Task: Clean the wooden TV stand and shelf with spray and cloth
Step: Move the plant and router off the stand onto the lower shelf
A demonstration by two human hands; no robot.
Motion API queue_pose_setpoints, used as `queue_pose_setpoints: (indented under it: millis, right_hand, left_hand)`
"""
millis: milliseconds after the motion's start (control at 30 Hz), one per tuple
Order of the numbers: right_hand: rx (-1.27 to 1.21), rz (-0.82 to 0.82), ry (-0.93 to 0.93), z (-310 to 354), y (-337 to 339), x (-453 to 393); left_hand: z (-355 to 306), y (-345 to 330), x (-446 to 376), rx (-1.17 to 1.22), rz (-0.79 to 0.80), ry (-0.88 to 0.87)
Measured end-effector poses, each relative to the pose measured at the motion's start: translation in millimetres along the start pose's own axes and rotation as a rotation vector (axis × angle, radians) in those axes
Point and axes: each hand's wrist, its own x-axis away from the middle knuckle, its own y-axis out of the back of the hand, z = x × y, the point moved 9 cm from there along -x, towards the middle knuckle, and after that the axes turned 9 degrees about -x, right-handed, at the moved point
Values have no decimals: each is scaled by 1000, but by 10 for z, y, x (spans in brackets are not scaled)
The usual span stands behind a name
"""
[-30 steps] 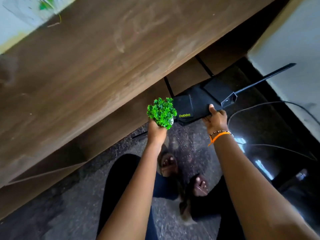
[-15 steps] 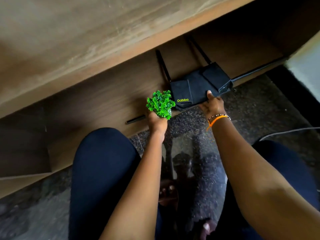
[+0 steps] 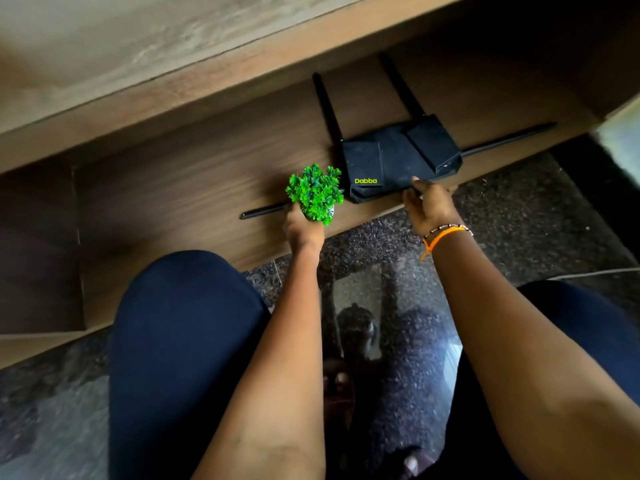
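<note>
The wooden TV stand's top (image 3: 104, 46) fills the upper left, and its lower shelf (image 3: 190, 188) runs below it. A black router (image 3: 391, 161) labelled "Dabba" lies on that shelf near the front edge, antennas spread out. My right hand (image 3: 431, 209) holds its front right corner, thumb on top, fingers hidden underneath. My left hand (image 3: 304, 230) grips the base of a small green artificial plant (image 3: 313, 192) at the shelf's front edge, just left of the router. No spray bottle or cloth is in view.
I am crouched, with my knees (image 3: 180, 323) close to the shelf front. A dark speckled glossy floor (image 3: 519, 209) lies below. A shelf divider (image 3: 74, 244) stands at the left. A thin cable (image 3: 595, 271) crosses the floor at the right.
The view dropped from above the stand to the lower shelf. The router, carried in the air a second ago, now lies on the shelf. The plant came down to the shelf's front edge.
</note>
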Motion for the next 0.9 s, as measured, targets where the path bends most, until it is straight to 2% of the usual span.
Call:
queue_pose_setpoints:
  millis: [133,367,467,533,567,667,700,767,900]
  right_hand:
    - [11,17,-49,-2,-20,13]
    - [-92,-31,-91,42,89,112]
    - [-51,-22,-140,8,83,182]
    - [10,-59,-177,14,112,231]
    - [24,-74,-184,17,105,244]
    - [6,-85,-195,53,-27,287]
    - [7,-96,-217,53,-77,328]
    - [28,-91,-252,118,-239,445]
    - [81,-96,-275,307,-375,736]
  left_hand:
    - [-29,2,28,59,-57,-27]
    - [90,-31,231,279,-120,117]
    - [182,-105,336,421,-83,234]
    - [271,-107,574,487,-100,391]
    - [279,-158,730,505,-56,478]
    - [31,-602,1278,564,429,646]
    - [-107,-656,1409,603,520,675]
    - [-486,-587,1420,594,558,627]
    - [-1099,-197,1221,492,519,438]
